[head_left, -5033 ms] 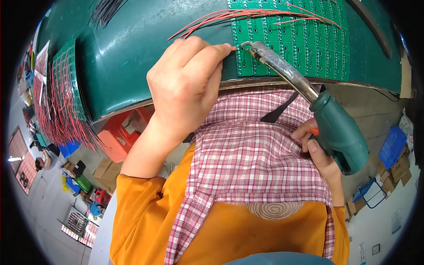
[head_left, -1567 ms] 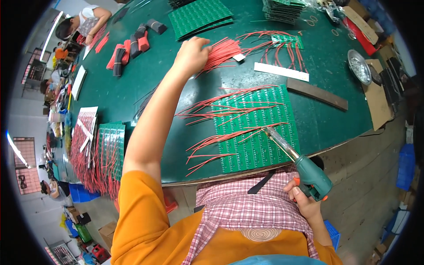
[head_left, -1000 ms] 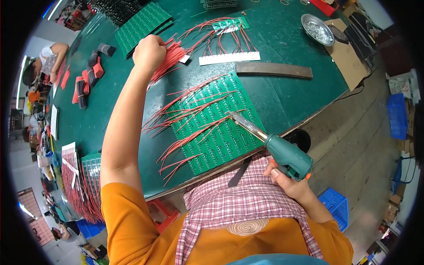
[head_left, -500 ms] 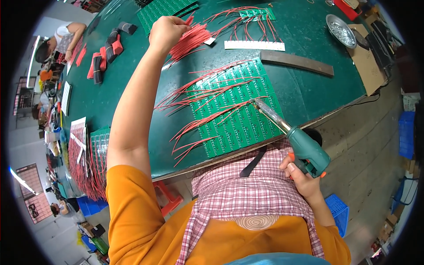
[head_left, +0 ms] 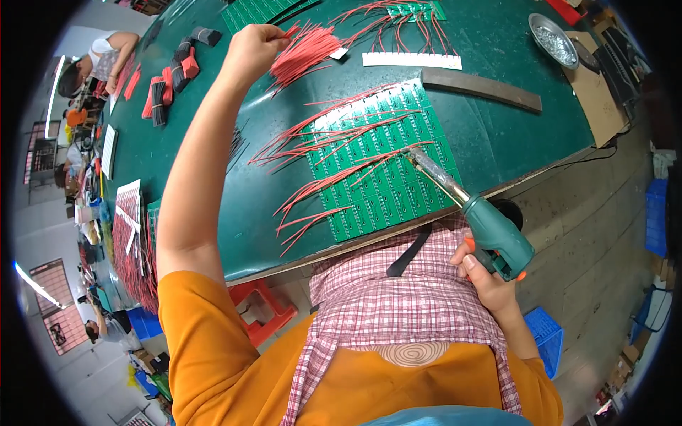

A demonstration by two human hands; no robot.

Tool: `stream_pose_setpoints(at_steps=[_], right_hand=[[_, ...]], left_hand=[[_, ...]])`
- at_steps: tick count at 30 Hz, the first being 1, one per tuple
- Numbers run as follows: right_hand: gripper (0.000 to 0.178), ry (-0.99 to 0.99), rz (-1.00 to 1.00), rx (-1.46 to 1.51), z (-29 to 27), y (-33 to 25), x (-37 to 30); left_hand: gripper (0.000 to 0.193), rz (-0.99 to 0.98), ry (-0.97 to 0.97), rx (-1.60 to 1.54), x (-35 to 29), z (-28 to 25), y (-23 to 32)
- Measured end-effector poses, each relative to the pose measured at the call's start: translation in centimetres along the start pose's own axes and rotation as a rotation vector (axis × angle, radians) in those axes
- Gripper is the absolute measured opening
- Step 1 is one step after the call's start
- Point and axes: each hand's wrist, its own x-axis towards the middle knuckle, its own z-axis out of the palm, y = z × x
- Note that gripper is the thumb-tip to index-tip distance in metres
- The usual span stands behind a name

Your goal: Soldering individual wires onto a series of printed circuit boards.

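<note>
My left hand (head_left: 257, 51) reaches to the far side of the table, fingers pinched at the left end of a loose bundle of red wires (head_left: 307, 57). Red wire shows at the fingertips; how many strands they pinch is hidden. My right hand (head_left: 484, 278) grips a green soldering gun (head_left: 497, 231) by its handle. The gun's metal tip points up and left, over a panel of green circuit boards (head_left: 383, 192) at the table's near edge. Several rows of red wires (head_left: 334, 181) lie across that panel, their free ends hanging off its left side.
Beyond the panel are a dark flat bar (head_left: 483, 90), a white strip (head_left: 412, 61), a wired green board (head_left: 419, 11) and a metal dish (head_left: 553, 42). Red and black wire bundles (head_left: 158, 103) lie to the left. Another person (head_left: 106, 60) works at the far left.
My left hand has shifted a little to the left along the red bundle, and dark wires now show beside my forearm. The soldering gun stays over the panel in my right hand.
</note>
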Motion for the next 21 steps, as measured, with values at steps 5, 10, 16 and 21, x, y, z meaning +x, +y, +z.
stream_pose_setpoints(at_steps=[5,10,16,21], right_hand=[[0.033,-0.022,-0.039,0.013,-0.7,0.7,0.3],[0.030,-0.006,-0.034,0.024,-0.8,0.5,0.6],[0.031,-0.029,-0.075,-0.008,-0.3,0.4,0.9],[0.032,0.031,-0.033,-0.015,-0.3,-0.3,0.1]], left_hand=[[0.024,0.111,-0.135,0.429,-3.0,-3.8,2.7],[0.007,0.622,-0.270,1.361,-5.4,-4.9,3.1],[0.008,0.615,-0.446,1.616,-7.6,1.3,1.5],[0.003,0.502,-0.581,1.495,-7.4,0.2,4.1]])
